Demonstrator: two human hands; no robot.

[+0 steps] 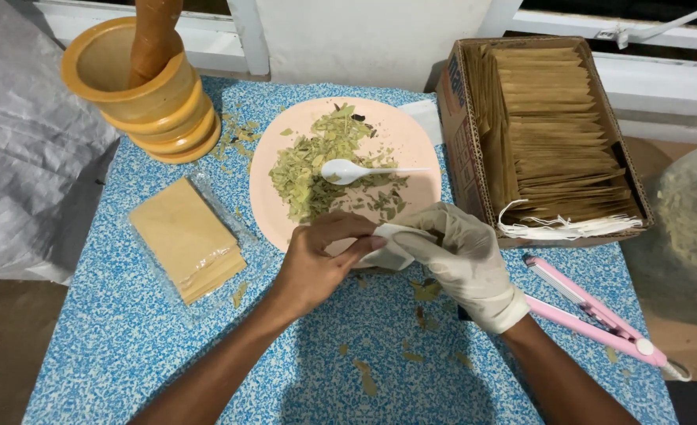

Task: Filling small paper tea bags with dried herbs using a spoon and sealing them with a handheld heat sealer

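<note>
Both hands are pinched on one small white sachet (388, 248) just near the pink plate (419, 149) of crushed leaves: bare left hand (317, 264), gloved right hand (462, 260). Pull too hard and that thin paper probably tears, or leaf bits scatter over the table (128, 346).

A single view, from a camera worn on the person's head, looks steeply down and forward over the desk (128, 338), close enough that both forearms enter from the lower edge. The pink plate (419, 149) sits just above centre; beyond it the view reaches a white wall and window frame. Left of the plate stands a wooden mortar (140, 94), right of it a cardboard box (462, 118), both slightly cut or near the upper edge
</note>
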